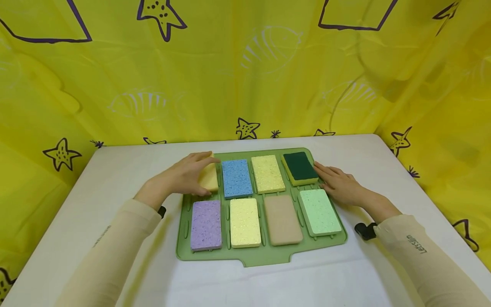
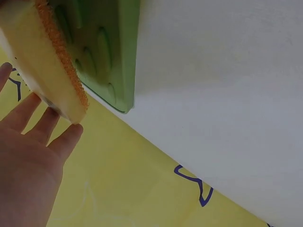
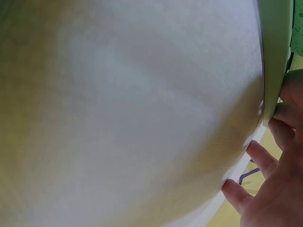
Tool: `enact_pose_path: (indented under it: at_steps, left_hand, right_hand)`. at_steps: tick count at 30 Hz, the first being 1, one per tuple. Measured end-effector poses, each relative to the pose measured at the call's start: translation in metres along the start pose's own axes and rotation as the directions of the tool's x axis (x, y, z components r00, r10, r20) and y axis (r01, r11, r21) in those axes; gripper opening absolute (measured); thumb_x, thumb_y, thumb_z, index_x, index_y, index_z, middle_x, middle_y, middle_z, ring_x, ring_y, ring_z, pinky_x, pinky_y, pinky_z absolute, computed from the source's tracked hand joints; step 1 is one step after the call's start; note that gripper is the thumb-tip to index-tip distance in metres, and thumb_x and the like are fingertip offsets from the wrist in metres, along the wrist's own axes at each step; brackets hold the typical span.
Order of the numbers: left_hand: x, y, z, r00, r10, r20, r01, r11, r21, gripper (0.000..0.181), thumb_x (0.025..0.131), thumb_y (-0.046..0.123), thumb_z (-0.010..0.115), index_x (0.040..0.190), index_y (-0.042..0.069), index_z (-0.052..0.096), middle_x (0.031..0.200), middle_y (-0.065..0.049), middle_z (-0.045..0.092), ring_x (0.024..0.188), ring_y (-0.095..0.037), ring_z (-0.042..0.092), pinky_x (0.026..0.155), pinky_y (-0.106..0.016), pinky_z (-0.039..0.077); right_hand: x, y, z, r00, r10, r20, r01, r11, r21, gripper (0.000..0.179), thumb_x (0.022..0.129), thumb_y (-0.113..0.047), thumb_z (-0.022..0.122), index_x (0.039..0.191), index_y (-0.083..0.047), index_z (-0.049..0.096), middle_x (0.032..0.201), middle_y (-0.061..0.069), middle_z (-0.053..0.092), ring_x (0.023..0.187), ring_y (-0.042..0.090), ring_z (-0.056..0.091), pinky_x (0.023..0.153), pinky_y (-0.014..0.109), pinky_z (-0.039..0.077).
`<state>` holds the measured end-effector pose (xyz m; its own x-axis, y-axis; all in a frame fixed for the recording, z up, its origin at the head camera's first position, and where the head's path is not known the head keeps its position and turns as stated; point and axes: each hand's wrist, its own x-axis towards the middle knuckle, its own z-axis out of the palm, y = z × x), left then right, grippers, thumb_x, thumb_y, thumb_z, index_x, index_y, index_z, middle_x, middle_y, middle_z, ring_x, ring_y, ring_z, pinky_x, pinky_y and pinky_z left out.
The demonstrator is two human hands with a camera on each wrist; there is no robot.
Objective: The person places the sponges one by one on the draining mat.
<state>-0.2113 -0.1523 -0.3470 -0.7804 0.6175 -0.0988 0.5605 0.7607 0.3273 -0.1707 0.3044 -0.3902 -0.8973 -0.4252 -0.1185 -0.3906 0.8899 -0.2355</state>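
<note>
At the tray's far left corner my left hand (image 1: 189,172) grips a pale yellow sponge (image 1: 209,175), thumb on the near side and fingers on the far side. The left wrist view shows this sponge (image 2: 45,61) tilted, with a rough orange layer on its face toward the tray and fingertips (image 2: 71,135) against its edge. My right hand (image 1: 341,184) lies with fingers extended along the right edge of the green tray (image 1: 266,257). In the right wrist view, some fingertips touch the tray's rim (image 3: 274,61) and others touch the white table.
Other sponges lie in two rows on the tray: blue (image 1: 237,179), speckled yellow (image 1: 267,174), green-topped (image 1: 300,167), purple (image 1: 206,224), light yellow (image 1: 244,223), beige (image 1: 283,220) and mint (image 1: 319,212). A white table (image 1: 115,179) and yellow patterned curtain (image 1: 215,85) surround them.
</note>
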Motion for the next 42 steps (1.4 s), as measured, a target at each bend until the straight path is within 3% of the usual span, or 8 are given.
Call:
enact_pose_path:
  at_steps: [9,15,24,32,38,42]
  left_hand:
    - [0.007,-0.002,0.002,0.997,0.015,0.077,-0.011,0.999,-0.045,0.098,0.077,0.032,0.083,0.157,0.018,0.029,0.163,-0.019,0.023,0.149,-0.042,0.022,0.117,-0.062,0.026]
    - [0.007,-0.004,0.002,0.993,-0.007,0.121,0.022,0.992,-0.122,0.104,0.075,0.025,0.086,0.158,0.019,0.024,0.163,-0.017,0.021,0.150,-0.038,0.019,0.118,-0.061,0.026]
    - [0.002,-0.006,0.001,0.991,-0.028,0.128,0.044,0.991,-0.124,0.107,0.074,0.030,0.086,0.159,0.021,0.022,0.165,-0.018,0.015,0.151,-0.040,0.013,0.118,-0.064,0.022]
    - [-0.010,-0.007,-0.009,0.991,-0.108,0.074,0.119,0.980,-0.161,0.099,0.080,0.037,0.080,0.159,0.029,0.020,0.167,-0.015,0.009,0.153,-0.039,0.006,0.116,-0.069,0.020]
    - [-0.021,-0.003,-0.009,0.991,-0.124,-0.055,0.111,0.973,-0.202,0.085,0.091,0.038,0.068,0.159,0.024,0.020,0.167,-0.012,0.013,0.154,-0.037,0.005,0.118,-0.067,0.019]
    - [-0.029,0.002,-0.003,0.978,-0.147,-0.149,0.108,0.965,-0.240,0.080,0.094,0.036,0.065,0.159,0.020,0.021,0.166,-0.012,0.016,0.154,-0.035,0.007,0.119,-0.064,0.019]
  right_hand:
    - [-0.001,-0.001,-0.002,1.000,0.000,0.000,0.000,1.000,0.009,0.058,0.105,-0.023,0.045,0.157,-0.004,0.026,0.164,0.015,0.021,0.140,0.046,0.030,0.093,0.066,0.038]
    - [0.000,-0.002,-0.002,1.000,-0.002,0.002,0.002,1.000,0.013,0.058,0.105,-0.021,0.046,0.156,-0.004,0.026,0.164,0.016,0.022,0.139,0.047,0.031,0.093,0.067,0.038]
    - [0.004,-0.006,-0.004,1.000,-0.004,0.013,0.004,1.000,0.012,0.058,0.105,-0.022,0.046,0.156,-0.004,0.026,0.164,0.016,0.022,0.140,0.046,0.031,0.094,0.066,0.038]
    - [0.006,-0.003,-0.003,1.000,-0.014,0.015,0.014,1.000,0.010,0.058,0.105,-0.023,0.045,0.157,-0.004,0.026,0.164,0.016,0.021,0.140,0.046,0.030,0.095,0.067,0.037]
    - [0.003,0.002,-0.003,1.000,0.000,0.020,0.000,1.000,0.021,0.058,0.106,-0.024,0.045,0.157,-0.005,0.025,0.165,0.015,0.020,0.141,0.046,0.028,0.096,0.068,0.035]
    - [0.000,0.006,-0.005,1.000,-0.005,0.027,0.004,0.999,0.034,0.058,0.106,-0.024,0.045,0.157,-0.006,0.025,0.165,0.015,0.020,0.142,0.047,0.028,0.097,0.070,0.034]
